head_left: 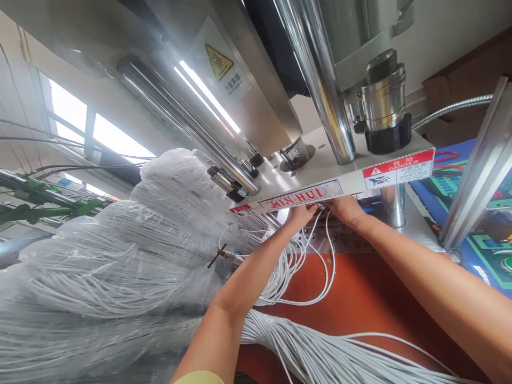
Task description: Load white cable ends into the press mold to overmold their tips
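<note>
Both hands reach under the front edge of a machine's upper plate (pixel 352 186) marked MIN-HUI. My left hand (pixel 303 215) has its fingers closed at the ends of thin white cables (pixel 330 240). Close beside it on the right, my right hand (pixel 347 209) is bent inward, its fingers closed where the cables run up between the hands. The plate's edge and the hands themselves partly hide the fingertips and cable ends. From there the cables hang down in loops to a loose coil (pixel 280 277) on a reddish-brown surface (pixel 352 288).
Large bundles of white cable in clear plastic (pixel 132 256) pile up on the left. Another cable bundle (pixel 312 346) lies across the front. Steel columns (pixel 320 80) and a heated block with a warning label (pixel 220 61) stand above. A blue-green panel (pixel 488 245) sits right.
</note>
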A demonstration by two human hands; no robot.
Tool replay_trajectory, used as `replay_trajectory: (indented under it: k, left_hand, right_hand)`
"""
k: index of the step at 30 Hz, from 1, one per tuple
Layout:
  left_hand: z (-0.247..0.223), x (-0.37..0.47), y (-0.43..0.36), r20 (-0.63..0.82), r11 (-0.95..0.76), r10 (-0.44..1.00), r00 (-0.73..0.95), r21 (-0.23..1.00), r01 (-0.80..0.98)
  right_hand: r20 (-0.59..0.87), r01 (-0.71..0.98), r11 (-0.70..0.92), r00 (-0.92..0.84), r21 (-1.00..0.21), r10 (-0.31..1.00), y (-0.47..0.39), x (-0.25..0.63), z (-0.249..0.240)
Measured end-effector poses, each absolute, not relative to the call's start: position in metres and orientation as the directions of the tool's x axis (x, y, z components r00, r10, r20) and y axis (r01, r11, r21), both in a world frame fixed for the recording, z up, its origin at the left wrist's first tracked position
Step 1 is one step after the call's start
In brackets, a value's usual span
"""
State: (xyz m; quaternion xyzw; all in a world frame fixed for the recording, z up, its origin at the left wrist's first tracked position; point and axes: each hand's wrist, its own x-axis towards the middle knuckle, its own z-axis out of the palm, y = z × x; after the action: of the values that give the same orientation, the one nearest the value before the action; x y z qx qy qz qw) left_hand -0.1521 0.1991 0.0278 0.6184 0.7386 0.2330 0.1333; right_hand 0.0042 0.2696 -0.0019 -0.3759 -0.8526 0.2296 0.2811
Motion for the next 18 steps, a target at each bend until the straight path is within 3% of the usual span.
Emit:
replay_trajectory:
  k: [18]
  left_hand:
    - [0.0345,-0.1524,0.2134,0.046,0.176,0.969,-0.241,0.551,0.815]
  right_hand:
    - [0.328,0.517,0.632,-0.561,-0.578,0.760,0.2705,0.0084,-0.0038]
